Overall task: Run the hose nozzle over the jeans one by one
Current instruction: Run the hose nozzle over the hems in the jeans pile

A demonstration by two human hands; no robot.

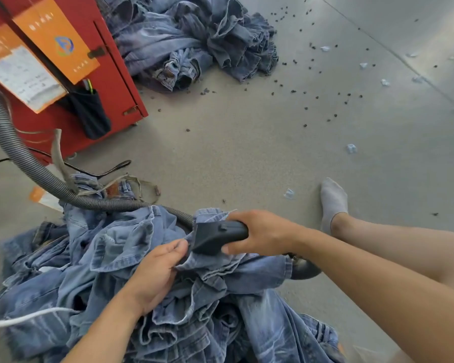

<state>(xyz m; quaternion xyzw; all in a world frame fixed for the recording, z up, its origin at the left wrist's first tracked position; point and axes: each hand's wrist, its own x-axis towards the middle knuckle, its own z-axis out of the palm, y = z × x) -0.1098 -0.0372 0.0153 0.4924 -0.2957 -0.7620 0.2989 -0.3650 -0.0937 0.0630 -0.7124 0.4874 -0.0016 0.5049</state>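
A heap of blue jeans (110,258) lies on the floor in front of me. My right hand (260,233) grips the handle of a black hose nozzle (215,237), whose mouth presses down on a fold of denim. My left hand (157,271) pinches that same fold of jeans just left of the nozzle mouth. A grey ribbed hose (19,158) runs from the upper left, across the heap, and disappears under the denim near the nozzle.
A red cabinet (116,82) with orange papers stands at the upper left. A second pile of jeans (194,40) lies behind it. Dark lint bits and white scraps dot the grey floor (247,153). A socked foot (333,203) rests at right. A white cord (24,319) crosses the lower left.
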